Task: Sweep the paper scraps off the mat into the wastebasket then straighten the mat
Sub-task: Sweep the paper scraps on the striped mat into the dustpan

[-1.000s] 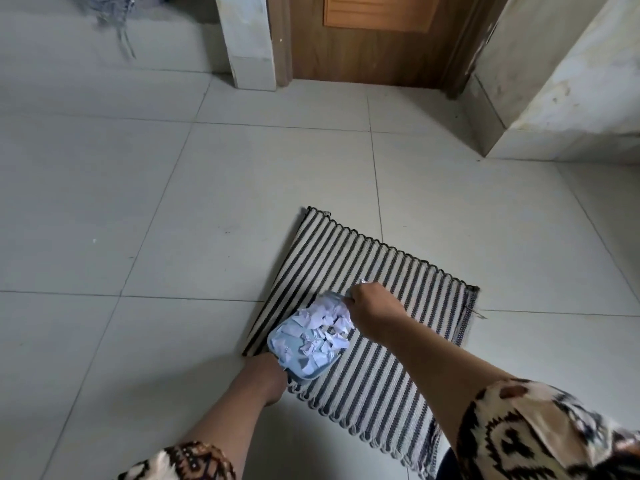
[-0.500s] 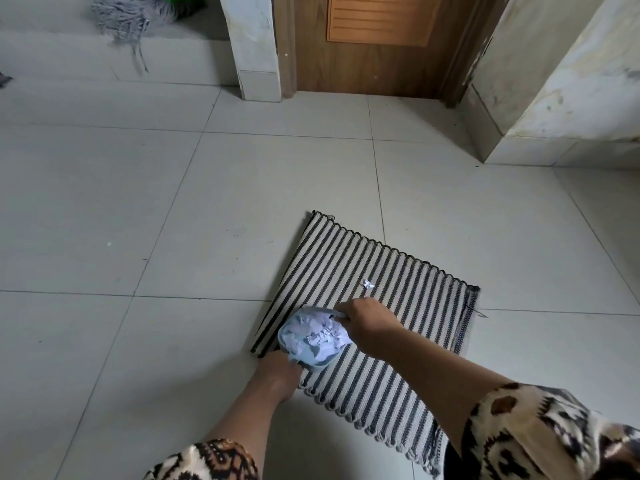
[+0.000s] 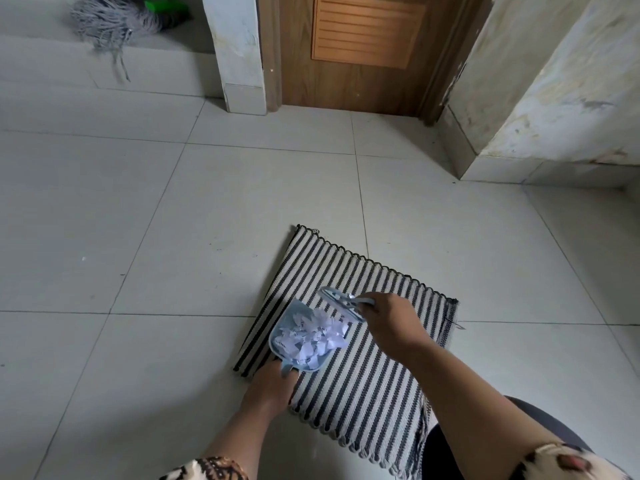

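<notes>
While the striped mat [image 3: 349,344] lies askew on the grey tiled floor [image 3: 104,237], the left hand [image 3: 268,389] grips the handle of a dustpan [image 3: 277,336] full of paper scraps [image 3: 313,336] on the mat. The right hand [image 3: 388,318] clasps a small brush [image 3: 341,301] just beyond the dustpan. A wooden door [image 3: 346,53] stands far behind the mat.

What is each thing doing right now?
Dustpan: resting on the mat, full of paper scraps.
Small brush: lifted above the dustpan.
Mat: flat, crooked to the floor tiles.
Left hand: gripping the dustpan handle.
Right hand: gripping the brush.
Door: shut.
</notes>
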{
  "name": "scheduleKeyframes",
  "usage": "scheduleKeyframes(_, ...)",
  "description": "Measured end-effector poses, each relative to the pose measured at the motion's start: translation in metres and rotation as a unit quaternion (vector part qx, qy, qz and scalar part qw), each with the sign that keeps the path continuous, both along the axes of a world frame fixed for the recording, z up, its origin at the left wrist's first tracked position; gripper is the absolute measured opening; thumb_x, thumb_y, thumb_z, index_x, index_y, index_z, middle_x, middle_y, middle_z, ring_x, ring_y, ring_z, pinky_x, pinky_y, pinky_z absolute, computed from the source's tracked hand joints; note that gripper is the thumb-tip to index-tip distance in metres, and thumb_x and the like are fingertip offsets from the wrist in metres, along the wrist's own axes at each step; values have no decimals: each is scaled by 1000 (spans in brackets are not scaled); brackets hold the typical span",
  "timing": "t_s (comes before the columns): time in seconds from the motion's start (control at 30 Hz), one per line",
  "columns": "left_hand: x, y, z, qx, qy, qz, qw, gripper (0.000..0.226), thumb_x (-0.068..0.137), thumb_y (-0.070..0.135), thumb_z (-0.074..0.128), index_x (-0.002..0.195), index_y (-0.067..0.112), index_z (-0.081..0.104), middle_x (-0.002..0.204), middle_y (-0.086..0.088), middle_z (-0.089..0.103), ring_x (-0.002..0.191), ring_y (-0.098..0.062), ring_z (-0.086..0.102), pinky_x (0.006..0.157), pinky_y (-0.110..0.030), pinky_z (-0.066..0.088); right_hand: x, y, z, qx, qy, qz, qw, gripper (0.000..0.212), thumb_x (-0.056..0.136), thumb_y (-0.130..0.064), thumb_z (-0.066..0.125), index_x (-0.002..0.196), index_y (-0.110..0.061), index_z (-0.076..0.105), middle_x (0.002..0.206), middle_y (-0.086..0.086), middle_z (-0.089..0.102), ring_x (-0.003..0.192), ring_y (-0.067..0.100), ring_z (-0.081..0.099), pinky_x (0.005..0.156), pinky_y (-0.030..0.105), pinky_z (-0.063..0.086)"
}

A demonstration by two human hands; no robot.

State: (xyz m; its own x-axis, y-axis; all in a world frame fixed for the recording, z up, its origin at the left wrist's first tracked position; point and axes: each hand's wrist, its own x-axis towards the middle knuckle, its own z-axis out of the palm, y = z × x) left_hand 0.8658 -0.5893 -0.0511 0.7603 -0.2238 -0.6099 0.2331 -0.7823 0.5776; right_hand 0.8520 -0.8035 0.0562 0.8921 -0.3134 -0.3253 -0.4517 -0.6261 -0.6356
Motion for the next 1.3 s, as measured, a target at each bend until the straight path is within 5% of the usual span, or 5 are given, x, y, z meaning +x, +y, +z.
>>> scheduleKeyframes(0.23,2,-4,-5,2,-15,-7,1000,33,90,24,49,57,22,42,56,7,46,53,-9,40,51,-27,31,5,17,-8,18,60,2,998,35,101,-20,46,68,-15,55,64,4,56,48,11,39,43,25,33)
scheduleKeyframes(0.4,3,2,-5,-4,18,16,1000,23,87,24,49,64,20,48,60,6,49,55,-13,43,55,-27,34,14,10,6,51,81,-12,995,29,103,-23,47,82,-11,62,73,2,59,50,9,43,38,14,34)
scheduleKeyframes(0.87,4,-11,1,-41,11,-1,999,19,86,20,50,71,12,58,61,1,54,55,-14,42,54,-26,33,23,19,10,18,58,-71,996,28,97,-19,51,82,-1,65,68,6,60,52,15,45,46,28,38)
scheduleKeyframes(1.07,4,-16,8,-69,7,1,998,21,86,23,54,70,11,56,63,-2,49,57,-16,41,54,-26,29,20,-2,34,15,-4,-67,998,31,98,-17,53,74,-4,65,55,-1,53,33,3,37,30,12,27)
scheduleKeyframes(1.3,2,-10,7,-84,14,16,996,19,86,20,54,68,19,50,61,-2,43,57,-15,35,54,-28,27,20,-44,39,21,-44,-163,985,29,93,-21,58,69,-7,68,57,6,58,48,19,43,45,24,36)
